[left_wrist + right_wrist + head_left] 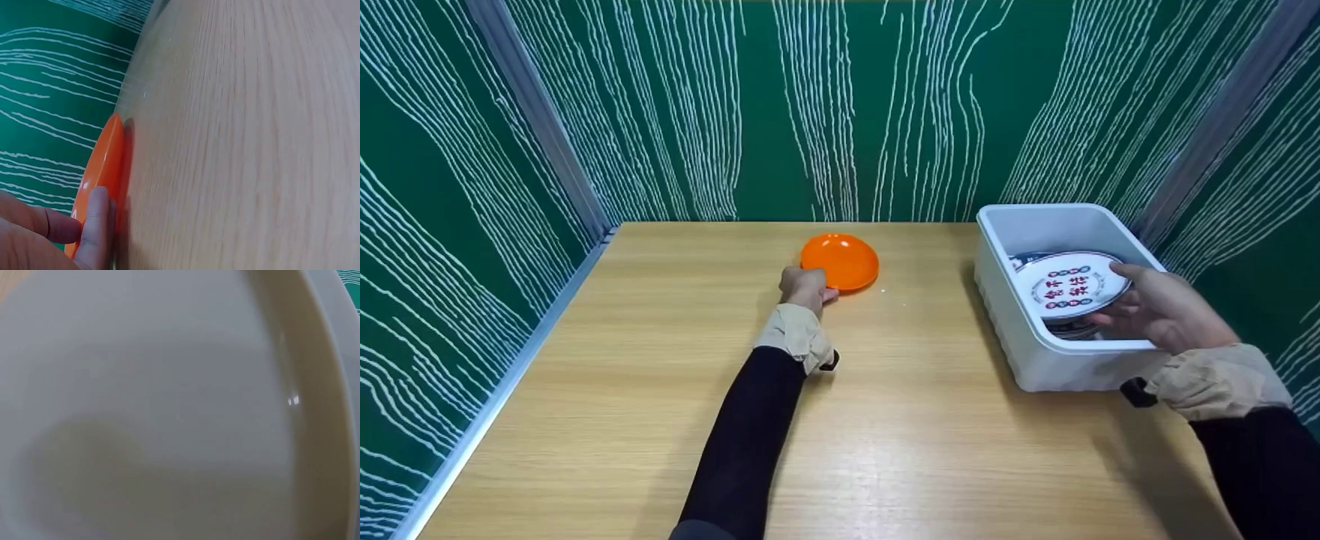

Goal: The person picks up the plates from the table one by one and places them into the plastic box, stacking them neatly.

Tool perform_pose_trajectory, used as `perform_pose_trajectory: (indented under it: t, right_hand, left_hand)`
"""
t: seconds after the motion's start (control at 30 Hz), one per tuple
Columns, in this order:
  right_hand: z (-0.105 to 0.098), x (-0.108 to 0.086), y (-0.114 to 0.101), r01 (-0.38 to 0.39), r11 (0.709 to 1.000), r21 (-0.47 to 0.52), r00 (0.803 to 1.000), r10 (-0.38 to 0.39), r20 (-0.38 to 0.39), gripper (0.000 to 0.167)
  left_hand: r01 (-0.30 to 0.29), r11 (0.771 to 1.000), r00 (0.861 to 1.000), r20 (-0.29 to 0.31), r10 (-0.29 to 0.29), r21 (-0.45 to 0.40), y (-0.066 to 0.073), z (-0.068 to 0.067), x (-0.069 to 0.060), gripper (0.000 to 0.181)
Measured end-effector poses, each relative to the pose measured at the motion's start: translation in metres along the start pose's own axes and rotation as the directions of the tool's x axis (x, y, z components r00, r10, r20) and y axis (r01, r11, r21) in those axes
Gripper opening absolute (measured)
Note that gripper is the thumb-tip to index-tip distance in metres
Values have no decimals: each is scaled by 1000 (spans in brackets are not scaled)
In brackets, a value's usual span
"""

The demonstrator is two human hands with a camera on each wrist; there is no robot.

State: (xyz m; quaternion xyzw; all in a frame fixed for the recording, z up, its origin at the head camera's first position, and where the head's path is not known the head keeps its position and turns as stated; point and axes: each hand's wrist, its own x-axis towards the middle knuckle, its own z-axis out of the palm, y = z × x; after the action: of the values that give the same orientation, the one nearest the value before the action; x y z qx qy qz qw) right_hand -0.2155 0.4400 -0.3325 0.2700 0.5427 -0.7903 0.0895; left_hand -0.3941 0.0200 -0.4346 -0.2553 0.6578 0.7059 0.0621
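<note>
My left hand (pixel 804 286) pinches the near-left rim of a shiny orange plate (pixel 844 262) between thumb and fingers. In the left wrist view the orange plate (pixel 104 163) is seen edge-on, close over the table with its shadow beside it. On the right, my right hand (pixel 1174 311) grips a white plate (pixel 1069 285) with red characters by its right rim. That plate is tilted, inside the mouth of a white plastic bin (pixel 1020 352). The right wrist view holds only a close, blurred white bin surface (pixel 169 410); hand and plate are hidden there.
Other dishes (pixel 1072 328) lie lower in the bin, partly covered by the white plate. The bin stands on the wooden table (pixel 885 435) at its right side. Green panels with white lines (pixel 885 112) enclose the table at the back and both sides.
</note>
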Motion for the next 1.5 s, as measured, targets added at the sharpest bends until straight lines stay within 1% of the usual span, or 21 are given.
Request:
perform_pose_trajectory:
  t: [0.07, 0.13, 0.23, 0.37, 0.4, 0.47, 0.53, 0.6, 0.7, 0.77, 0.83, 0.87, 0.93, 1.07, 1.13, 1.17, 1.2, 1.27, 1.33, 1.4, 1.5]
  right_hand:
    - [-1, 0, 0, 1, 1000, 14, 1000, -1, 12, 45]
    - [-3, 0, 0, 6, 1000, 1, 1000, -7, 21, 57]
    - [-4, 1, 0, 9, 1000, -27, 1000, -8, 28, 63]
    - [-5, 3, 0, -2, 999, -49, 999, 5, 49, 51]
    - [-5, 3, -1, -7, 999, -48, 998, 9, 55, 55]
    - [-5, 3, -3, -12, 999, -47, 998, 15, 64, 51]
    - [-4, 2, -5, -12, 998, -57, 998, 16, 60, 65]
    - [-3, 1, -7, -15, 998, -58, 999, 18, 50, 82]
    - [-1, 1, -7, -28, 998, -63, 999, 30, 24, 96]
    - [-1, 2, -7, -40, 997, -64, 999, 42, 19, 96]
    - [0, 3, -7, -46, 995, -94, 999, 48, 23, 93]
    - [0, 4, -6, -47, 993, -109, 998, 50, 26, 86]
    - [0, 5, -5, -42, 990, -131, 998, 48, 42, 81]
    - [-2, 6, -4, -18, 981, -194, 998, 29, 52, 62]
    - [-4, 7, -4, -5, 971, -239, 998, 19, 57, 60]
    - [-4, 7, -4, 1, 965, -264, 998, 14, 55, 63]
    - [-4, 6, -4, 4, 959, -283, 999, 10, 49, 72]
    - [-2, 5, -3, 10, 952, -307, 1000, -2, 25, 86]
    - [1, 4, -1, 38, 940, -340, 999, -46, -15, 92]
    - [6, 1, 2, 75, 927, -368, 993, -103, -58, 90]
    - [18, -3, 6, 164, 881, -444, 970, -225, -89, 83]
  left_hand:
    - [-11, 999, 1000, 6, 11, -38, -1, 0, -2, 62]
    - [-21, 997, 1000, 14, 22, -68, -2, 0, -4, 65]
    - [-35, 995, 999, 24, 37, -90, -3, -2, -8, 67]
    - [-51, 994, 997, 56, 57, -100, 0, -8, -15, 62]
    - [-60, 993, 996, 67, 67, -101, 2, -10, -17, 60]
    - [-75, 993, 993, 87, 83, -95, 6, -13, -22, 54]
    - [-91, 992, 990, 103, 100, -82, 11, -15, -26, 46]
    - [-106, 992, 985, 128, 114, -73, 14, -17, -30, 39]
    - [-115, 991, 976, 179, 126, -68, 11, -24, -33, 29]
    - [-115, 990, 968, 216, 131, -83, 8, -29, -36, 25]
    - [-107, 989, 960, 249, 130, -105, 5, -35, -40, 24]
    - [-96, 989, 957, 263, 124, -116, 4, -38, -43, 23]
    - [-82, 988, 950, 288, 118, -133, 4, -42, -48, 23]
    - [-73, 989, 942, 316, 110, -126, 6, -47, -61, 23]
    - [-88, 989, 938, 326, 123, -118, 7, -49, -68, 23]
    - [-97, 989, 935, 331, 130, -114, 8, -50, -71, 23]
    - [-107, 988, 931, 338, 140, -112, 8, -52, -74, 24]
    - [-121, 986, 924, 349, 153, -111, 8, -55, -79, 24]
    - [-127, 986, 922, 353, 158, -109, 7, -59, -84, 24]
    - [-129, 986, 922, 354, 160, -109, 7, -64, -88, 23]
    - [-138, 983, 918, 358, 173, -121, 8, -69, -96, 23]
